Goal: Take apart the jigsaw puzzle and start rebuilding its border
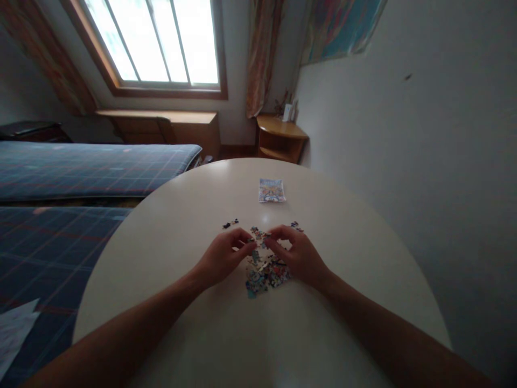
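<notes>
A small heap of colourful jigsaw pieces (264, 276) lies in the middle of a round white table (202, 323). My left hand (224, 256) and my right hand (294, 253) hover over the heap's far edge, fingertips almost meeting. Both are pinched on small jigsaw pieces (260, 237) held between them. A few stray pieces lie to the left (230, 223) and to the right (294, 224) of the hands. A small printed picture card (271, 190) lies flat farther back on the table.
A bed with a blue plaid cover (81, 170) runs along the left, close to the table edge. A white wall (424, 134) stands at the right. A wooden corner shelf (280, 137) and a low wooden cabinet (169, 126) sit under the window.
</notes>
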